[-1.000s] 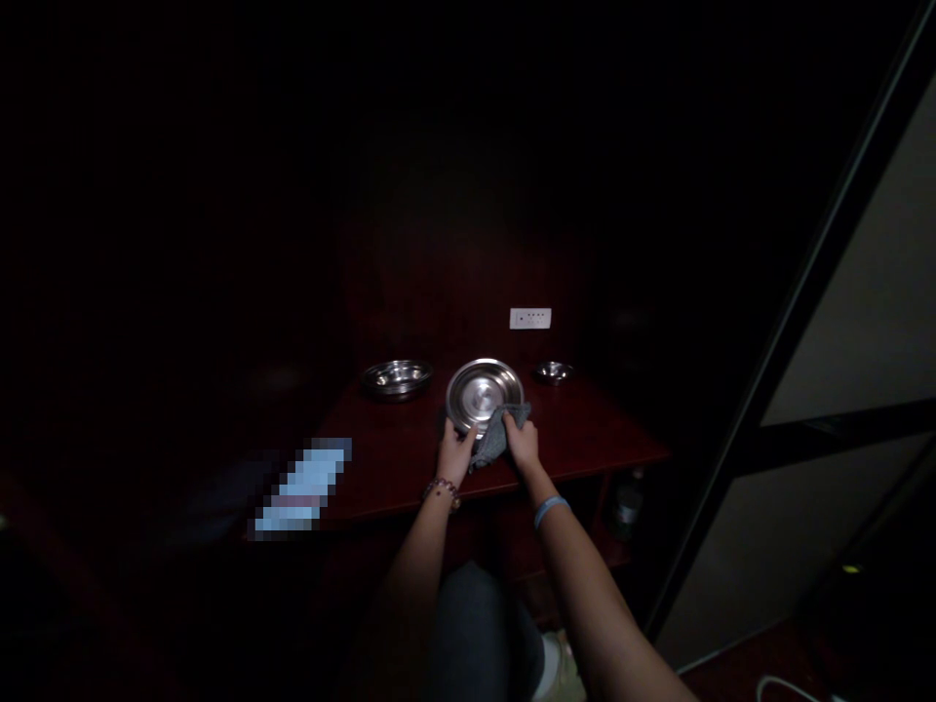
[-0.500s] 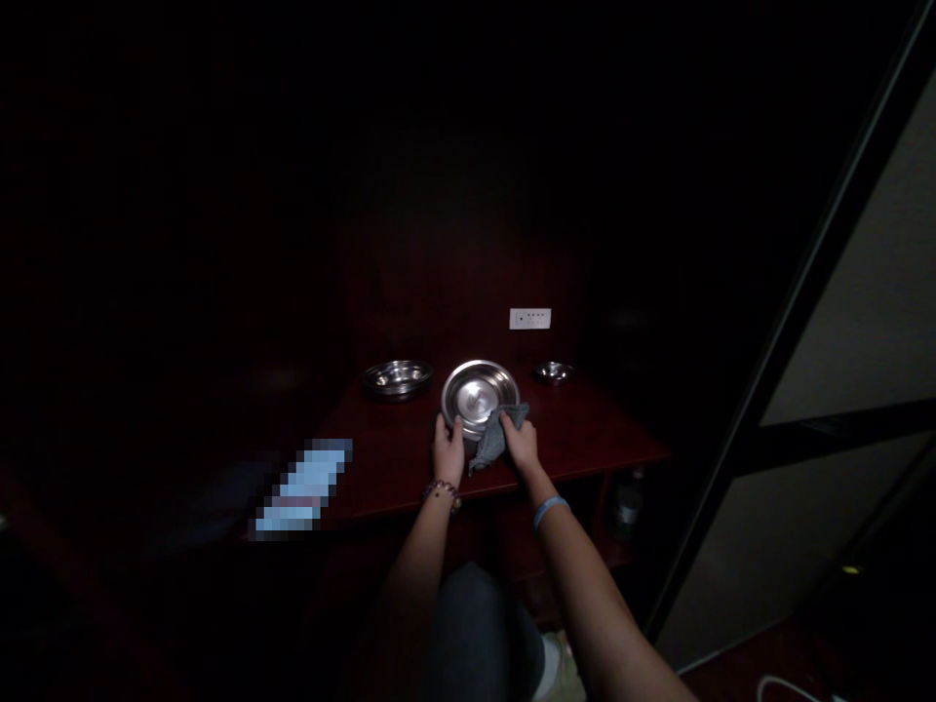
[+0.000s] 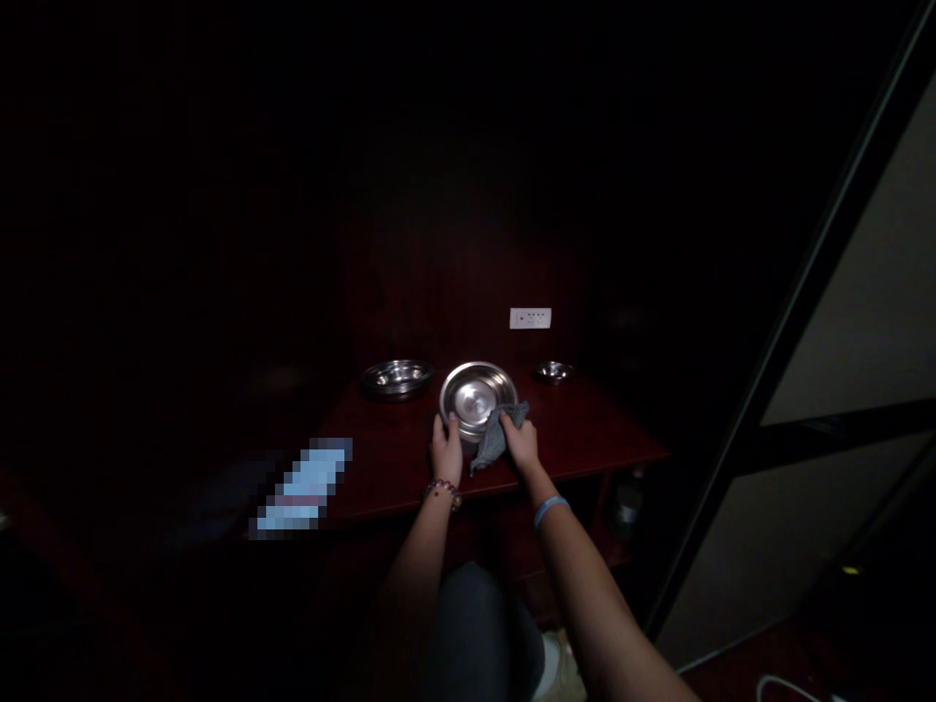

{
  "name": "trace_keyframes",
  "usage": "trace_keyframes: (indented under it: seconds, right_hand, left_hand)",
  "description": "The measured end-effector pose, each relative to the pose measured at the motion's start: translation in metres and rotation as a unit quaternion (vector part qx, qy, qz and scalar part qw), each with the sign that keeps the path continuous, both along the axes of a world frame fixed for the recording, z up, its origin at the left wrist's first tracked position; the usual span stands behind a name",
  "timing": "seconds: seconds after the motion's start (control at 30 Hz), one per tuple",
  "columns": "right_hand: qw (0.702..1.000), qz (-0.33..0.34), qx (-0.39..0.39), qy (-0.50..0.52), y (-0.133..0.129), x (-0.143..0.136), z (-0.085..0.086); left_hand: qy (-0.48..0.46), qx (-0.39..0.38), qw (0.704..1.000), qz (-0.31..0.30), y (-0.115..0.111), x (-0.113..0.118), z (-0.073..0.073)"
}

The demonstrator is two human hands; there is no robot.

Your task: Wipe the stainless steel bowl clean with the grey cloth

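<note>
A shiny metal bowl (image 3: 475,398) is tilted toward me above the dark red desk (image 3: 585,434). My left hand (image 3: 446,450) grips its lower left rim, thumb on the inner side and fingers behind. A grey cloth (image 3: 491,444) hangs over the lower right rim, and my right hand (image 3: 521,444) is closed on it, pressing it to the bowl. Several stacked metal dishes (image 3: 397,378) rest on the desk to the left. At the back right sits a small metal bowl (image 3: 554,372).
A white socket panel (image 3: 530,319) is on the back wall. A blurred-out bright patch (image 3: 303,487) lies at the desk's left front. On a lower shelf at the right stands a bottle (image 3: 627,507). My knee (image 3: 475,624) is below the desk edge.
The bowl and my left hand have shifted very slightly left. My right hand stays closed on the cloth in nearly the same spot.
</note>
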State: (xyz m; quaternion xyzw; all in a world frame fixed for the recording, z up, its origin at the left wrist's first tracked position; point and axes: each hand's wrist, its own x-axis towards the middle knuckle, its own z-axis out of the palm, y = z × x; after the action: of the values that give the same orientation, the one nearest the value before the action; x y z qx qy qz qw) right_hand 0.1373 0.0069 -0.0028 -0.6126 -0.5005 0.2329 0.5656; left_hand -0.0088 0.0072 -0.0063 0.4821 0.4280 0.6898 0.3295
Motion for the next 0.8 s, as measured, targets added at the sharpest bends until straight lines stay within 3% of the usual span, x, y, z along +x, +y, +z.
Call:
trace_keyframes:
  seconds: [0.33, 0.8]
  right_hand:
    - [1.000, -0.008, -0.002, 0.014, 0.003, 0.001, -0.002]
    - [1.000, -0.005, -0.014, -0.017, -0.008, -0.001, 0.007]
  left_hand:
    - [0.036, 0.007, 0.998, -0.044, -0.006, 0.001, 0.002]
    - [-0.018, 0.023, 1.000, -0.011, 0.006, 0.002, -0.005]
